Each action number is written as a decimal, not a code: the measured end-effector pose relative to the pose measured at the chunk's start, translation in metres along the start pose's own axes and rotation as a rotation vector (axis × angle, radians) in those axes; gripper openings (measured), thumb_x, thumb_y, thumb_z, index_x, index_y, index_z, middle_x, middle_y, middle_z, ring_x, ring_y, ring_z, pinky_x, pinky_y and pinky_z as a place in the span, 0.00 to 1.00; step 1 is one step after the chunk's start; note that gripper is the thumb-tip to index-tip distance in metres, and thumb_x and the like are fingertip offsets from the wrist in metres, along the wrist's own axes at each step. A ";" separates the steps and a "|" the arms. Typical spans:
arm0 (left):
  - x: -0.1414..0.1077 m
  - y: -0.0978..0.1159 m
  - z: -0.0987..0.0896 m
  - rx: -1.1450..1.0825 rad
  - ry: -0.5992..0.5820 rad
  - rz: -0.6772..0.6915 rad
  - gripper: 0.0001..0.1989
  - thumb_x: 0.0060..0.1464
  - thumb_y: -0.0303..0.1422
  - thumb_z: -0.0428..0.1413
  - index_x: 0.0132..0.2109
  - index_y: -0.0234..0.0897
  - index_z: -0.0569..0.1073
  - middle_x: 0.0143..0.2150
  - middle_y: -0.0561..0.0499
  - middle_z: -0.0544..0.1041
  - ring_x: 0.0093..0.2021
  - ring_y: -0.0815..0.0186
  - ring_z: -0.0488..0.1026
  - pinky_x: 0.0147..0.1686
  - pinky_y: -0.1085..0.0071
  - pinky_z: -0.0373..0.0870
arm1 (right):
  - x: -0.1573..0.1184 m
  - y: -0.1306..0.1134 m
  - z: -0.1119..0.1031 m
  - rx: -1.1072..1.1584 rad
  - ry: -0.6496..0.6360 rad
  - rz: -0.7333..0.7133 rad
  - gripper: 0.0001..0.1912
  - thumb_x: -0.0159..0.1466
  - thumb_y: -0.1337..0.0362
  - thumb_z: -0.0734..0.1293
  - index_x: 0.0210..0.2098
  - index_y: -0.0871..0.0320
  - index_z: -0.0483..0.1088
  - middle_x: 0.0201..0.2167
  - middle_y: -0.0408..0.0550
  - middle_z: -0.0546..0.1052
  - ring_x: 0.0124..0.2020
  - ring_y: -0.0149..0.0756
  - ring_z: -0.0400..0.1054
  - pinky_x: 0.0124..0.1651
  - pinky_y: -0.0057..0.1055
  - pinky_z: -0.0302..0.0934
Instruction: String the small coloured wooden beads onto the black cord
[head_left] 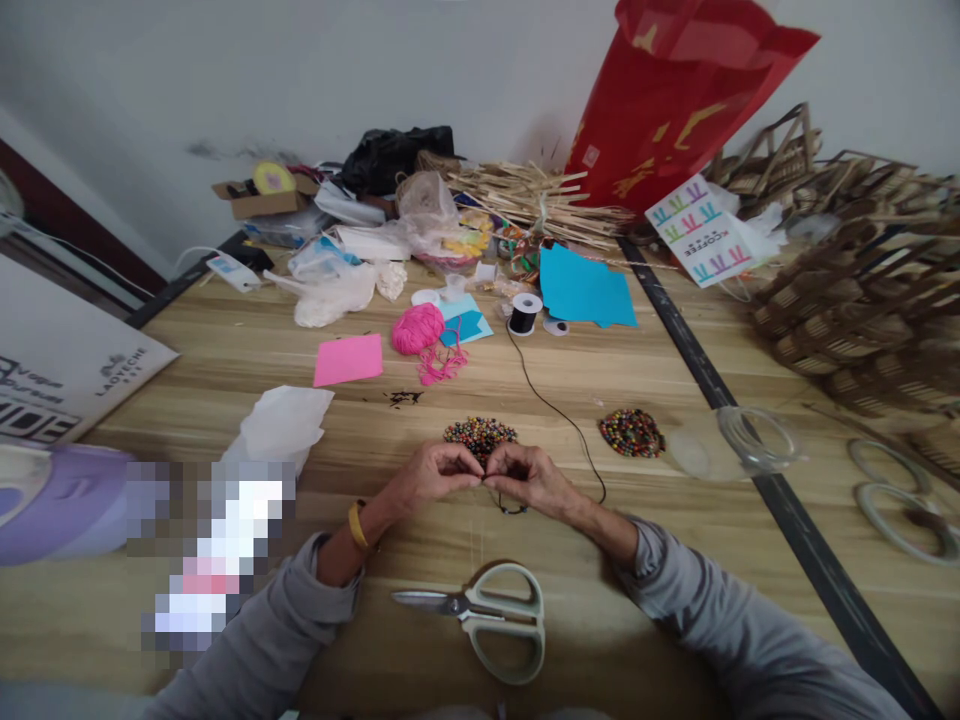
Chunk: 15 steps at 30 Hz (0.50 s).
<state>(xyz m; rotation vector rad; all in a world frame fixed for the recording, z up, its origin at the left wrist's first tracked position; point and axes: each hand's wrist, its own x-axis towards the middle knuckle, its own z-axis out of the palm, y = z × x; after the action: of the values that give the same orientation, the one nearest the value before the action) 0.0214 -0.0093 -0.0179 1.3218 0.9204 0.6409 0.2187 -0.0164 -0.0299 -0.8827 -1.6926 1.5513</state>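
Observation:
My left hand (431, 472) and my right hand (531, 478) meet fingertip to fingertip over the table, each in a pinch. A thin black cord (551, 402) runs from a spool (525, 314) down to the right and loops under my right hand, which pinches it. Whatever sits between my left fingertips is too small to make out. Just beyond the fingers lies a heap of multicoloured beads (480, 432). A coiled string of similar beads (631, 433) rests to the right. Nearer to me are cream-handled scissors (499, 618), blades pointing left.
Pink yarn (418, 328), a pink card (348, 360) and blue sheets (589, 287) lie farther back. Woven baskets (862, 290) crowd the right side, near clear tubing coils (757, 435). A red bag (675, 110) stands behind. At left are a white box (67, 350) and a purple object (71, 505).

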 end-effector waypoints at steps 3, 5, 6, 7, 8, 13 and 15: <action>0.000 0.001 0.000 0.000 0.005 0.000 0.09 0.40 0.31 0.63 0.30 0.30 0.76 0.26 0.52 0.75 0.26 0.72 0.68 0.29 0.76 0.63 | 0.000 -0.001 0.000 0.000 0.009 -0.003 0.16 0.58 0.54 0.68 0.29 0.62 0.66 0.20 0.38 0.62 0.20 0.23 0.52 0.22 0.22 0.48; 0.000 0.002 0.000 0.007 0.004 0.010 0.09 0.41 0.31 0.63 0.31 0.29 0.76 0.26 0.51 0.75 0.26 0.72 0.68 0.29 0.76 0.63 | 0.000 -0.001 0.001 -0.002 0.017 -0.011 0.16 0.58 0.54 0.68 0.29 0.62 0.66 0.20 0.38 0.62 0.20 0.23 0.52 0.22 0.22 0.48; 0.000 0.002 0.000 0.013 0.004 0.017 0.09 0.41 0.31 0.63 0.31 0.29 0.76 0.27 0.51 0.75 0.26 0.72 0.68 0.29 0.76 0.63 | 0.000 -0.001 0.001 0.002 0.018 -0.014 0.15 0.58 0.54 0.68 0.29 0.62 0.66 0.20 0.39 0.62 0.20 0.23 0.52 0.22 0.22 0.48; 0.000 0.002 0.000 0.022 0.004 0.027 0.08 0.42 0.31 0.63 0.31 0.29 0.76 0.27 0.50 0.75 0.27 0.71 0.69 0.29 0.76 0.63 | 0.000 0.000 0.001 0.010 0.018 -0.014 0.15 0.59 0.55 0.68 0.30 0.62 0.66 0.20 0.39 0.62 0.20 0.23 0.52 0.22 0.22 0.47; -0.001 0.003 -0.001 0.030 0.006 0.038 0.08 0.42 0.31 0.63 0.31 0.29 0.76 0.28 0.50 0.76 0.28 0.71 0.69 0.30 0.76 0.64 | 0.000 0.000 0.001 0.016 0.018 -0.013 0.14 0.59 0.55 0.68 0.30 0.62 0.67 0.20 0.39 0.63 0.21 0.23 0.52 0.22 0.22 0.47; 0.000 0.003 -0.001 0.047 0.020 0.110 0.08 0.43 0.31 0.62 0.31 0.30 0.77 0.31 0.48 0.76 0.31 0.69 0.71 0.33 0.74 0.66 | 0.000 -0.002 0.001 0.031 0.012 -0.001 0.14 0.59 0.56 0.68 0.31 0.63 0.68 0.22 0.40 0.64 0.21 0.24 0.54 0.23 0.23 0.48; 0.000 0.003 -0.001 0.045 0.021 0.128 0.08 0.43 0.31 0.62 0.31 0.30 0.77 0.31 0.48 0.75 0.32 0.68 0.71 0.33 0.74 0.66 | 0.000 -0.002 0.001 0.019 0.010 0.000 0.14 0.59 0.56 0.67 0.31 0.63 0.68 0.22 0.40 0.64 0.21 0.24 0.54 0.24 0.23 0.48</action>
<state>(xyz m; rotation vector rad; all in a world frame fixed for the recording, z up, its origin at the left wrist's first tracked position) 0.0213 -0.0085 -0.0148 1.4253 0.8766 0.7373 0.2173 -0.0170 -0.0276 -0.8792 -1.6686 1.5575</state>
